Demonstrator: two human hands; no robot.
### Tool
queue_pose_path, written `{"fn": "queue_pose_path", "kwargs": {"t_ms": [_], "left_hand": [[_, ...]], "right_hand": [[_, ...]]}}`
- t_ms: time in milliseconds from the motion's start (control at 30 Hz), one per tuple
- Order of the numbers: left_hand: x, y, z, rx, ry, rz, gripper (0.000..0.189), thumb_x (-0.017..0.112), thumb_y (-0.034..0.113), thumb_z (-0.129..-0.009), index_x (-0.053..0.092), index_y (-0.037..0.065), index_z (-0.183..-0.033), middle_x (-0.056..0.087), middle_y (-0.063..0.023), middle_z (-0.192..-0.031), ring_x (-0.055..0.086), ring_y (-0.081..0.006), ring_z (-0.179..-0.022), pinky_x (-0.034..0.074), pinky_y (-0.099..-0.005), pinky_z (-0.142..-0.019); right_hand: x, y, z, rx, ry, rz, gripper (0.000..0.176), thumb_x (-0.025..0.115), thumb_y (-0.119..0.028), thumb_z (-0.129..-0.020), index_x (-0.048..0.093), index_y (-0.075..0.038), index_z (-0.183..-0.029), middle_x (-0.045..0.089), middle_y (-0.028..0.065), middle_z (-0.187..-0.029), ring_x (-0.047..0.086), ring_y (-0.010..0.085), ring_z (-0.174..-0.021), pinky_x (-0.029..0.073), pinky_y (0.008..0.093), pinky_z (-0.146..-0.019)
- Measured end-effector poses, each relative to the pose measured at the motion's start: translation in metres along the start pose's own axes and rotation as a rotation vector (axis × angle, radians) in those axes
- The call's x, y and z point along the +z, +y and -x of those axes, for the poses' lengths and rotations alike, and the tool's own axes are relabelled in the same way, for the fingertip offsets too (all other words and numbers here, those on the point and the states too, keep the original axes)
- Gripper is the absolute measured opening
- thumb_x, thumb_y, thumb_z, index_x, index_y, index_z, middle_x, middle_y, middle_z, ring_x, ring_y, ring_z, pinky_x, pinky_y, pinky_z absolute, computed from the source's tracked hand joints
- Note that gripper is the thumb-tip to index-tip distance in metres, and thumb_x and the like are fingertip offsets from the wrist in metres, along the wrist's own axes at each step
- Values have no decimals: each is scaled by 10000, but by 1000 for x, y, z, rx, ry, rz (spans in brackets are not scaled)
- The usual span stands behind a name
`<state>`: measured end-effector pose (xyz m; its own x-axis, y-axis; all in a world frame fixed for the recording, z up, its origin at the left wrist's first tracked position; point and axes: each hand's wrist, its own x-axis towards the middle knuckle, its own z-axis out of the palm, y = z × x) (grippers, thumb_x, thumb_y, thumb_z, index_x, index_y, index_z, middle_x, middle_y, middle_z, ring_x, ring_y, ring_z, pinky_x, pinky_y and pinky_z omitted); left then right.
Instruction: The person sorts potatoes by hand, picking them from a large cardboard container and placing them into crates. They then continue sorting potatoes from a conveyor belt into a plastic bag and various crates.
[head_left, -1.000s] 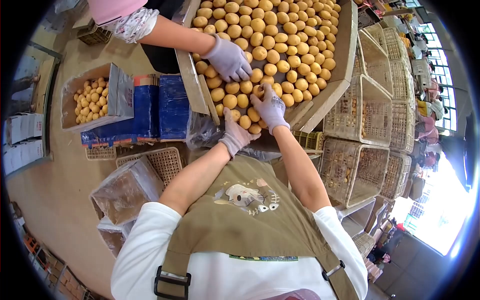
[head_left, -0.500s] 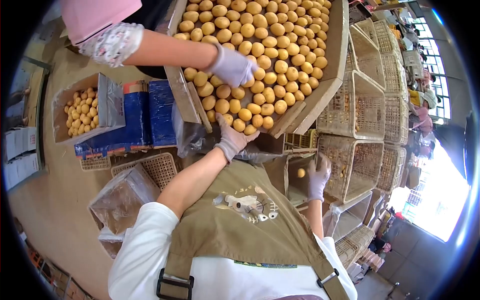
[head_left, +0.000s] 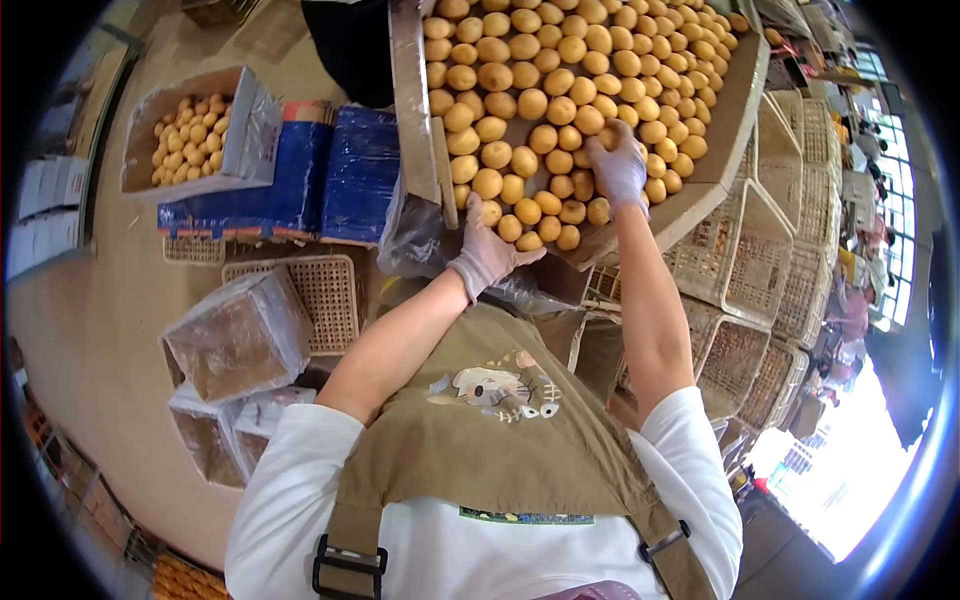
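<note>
Round yellow fruit (head_left: 530, 103) lies in a sloping, wood-edged sorting tray (head_left: 414, 110). Both my hands wear pale gloves. My left hand (head_left: 487, 255) rests at the tray's near end, thumb and fingers apart, fingertips against the lowest fruit. Deeper among the fruit on the right, my right hand (head_left: 620, 170) has its thumb and fingers bent around one yellow fruit; its fingertips are partly hidden. Clear plastic (head_left: 415, 240) hangs under the tray by my left wrist.
A lined carton (head_left: 262, 135) of the same fruit stands left, beside blue-wrapped boxes (head_left: 358, 170). Below are a plastic-lined carton (head_left: 235, 340) and a woven crate (head_left: 335, 310). Stacked plastic crates (head_left: 765, 260) line the right side. People are in the far right background.
My right hand has moved from the crates at right, where a fruit was in the air, up into the tray. The other person's gloved arm has left view. The camera view has shifted.
</note>
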<state>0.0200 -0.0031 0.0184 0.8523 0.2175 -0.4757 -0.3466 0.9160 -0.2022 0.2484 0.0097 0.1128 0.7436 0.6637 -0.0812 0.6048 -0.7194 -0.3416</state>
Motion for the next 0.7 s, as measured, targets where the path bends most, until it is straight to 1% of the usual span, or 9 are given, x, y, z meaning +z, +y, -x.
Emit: {"fn": "queue_pose_path", "kwargs": {"t_ms": [67, 100, 167, 267, 300, 367, 400, 567, 700], "left_hand": [[-4, 3, -3, -12, -37, 34, 908, 374, 813, -879, 233, 236, -1566, 284, -75, -1611, 332, -400, -1442, 324, -718, -1061], [-4, 3, -2, -4, -51, 24, 908, 378, 812, -878, 233, 236, -1565, 281, -74, -1613, 331, -398, -1443, 331, -716, -1058], [-3, 2, 0, 0, -55, 2, 914, 381, 816, -874, 230, 237, -1565, 275, -69, -1617, 329, -394, -1446, 343, -713, -1054], [0, 1, -2, -21, -35, -11, 948, 367, 851, -848, 240, 245, -1566, 270, -51, -1625, 325, -383, -1454, 339, -704, -1060], [0, 0, -3, -11, -16, -55, 963, 338, 873, -836, 252, 250, -1564, 281, -50, -1622, 322, -384, -1457, 331, -703, -1064], [10, -6, -3, -3, 49, -53, 978, 314, 890, -826, 257, 250, -1563, 285, -49, -1622, 315, -385, -1461, 311, -708, -1073], [12, -6, -5, -18, 104, -68, 995, 288, 904, -815, 253, 250, -1565, 280, -46, -1625, 312, -385, -1464, 296, -712, -1078], [16, -8, -5, -29, 53, -101, 971, 275, 887, -830, 271, 248, -1561, 278, -44, -1625, 281, -376, -1479, 280, -711, -1091], [7, 0, 0, -60, 7, -32, 928, 274, 856, -854, 292, 245, -1552, 288, -49, -1620, 283, -374, -1478, 284, -705, -1096]], "right_hand": [[-3, 15, 34, -179, 116, -556, 460, 707, -164, -870, 578, -67, -1301, 611, 146, -1284, 604, 263, -1183, 470, 370, -1008], [-23, 9, 67, -164, 167, -497, 465, 711, -81, -869, 567, -18, -1307, 596, 134, -1280, 588, 227, -1184, 471, 338, -1001], [-31, 60, 123, -388, 309, -445, 511, 737, -9, -825, 568, -11, -1308, 575, 143, -1260, 587, 271, -1153, 479, 370, -1000], [-28, 144, 217, -123, 315, -367, 504, 696, 36, -832, 548, -2, -1313, 572, 147, -1278, 559, 246, -1193, 458, 363, -1037], [-34, 166, 239, 20, 195, 42, 499, 718, -31, -807, 588, -21, -1288, 581, 166, -1278, 571, 298, -1178, 467, 394, -1025], [-22, 188, 280, 326, 239, 167, 486, 722, -92, -793, 623, -37, -1265, 592, 174, -1271, 565, 334, -1182, 459, 414, -1030], [-17, 193, 286, 247, 342, 91, 499, 729, -198, -788, 631, -85, -1264, 618, 181, -1234, 552, 361, -1195, 413, 478, -1045], [-27, 60, 238, -132, 351, -69, 384, 698, -88, -814, 668, -58, -1196, 640, 140, -1227, 560, 337, -1174, 408, 449, -1034], [-1, 46, 234, -267, 87, -379, 228, 681, -70, -830, 686, -62, -1058, 721, 96, -1047, 665, 307, -963, 493, 421, -887]]}}
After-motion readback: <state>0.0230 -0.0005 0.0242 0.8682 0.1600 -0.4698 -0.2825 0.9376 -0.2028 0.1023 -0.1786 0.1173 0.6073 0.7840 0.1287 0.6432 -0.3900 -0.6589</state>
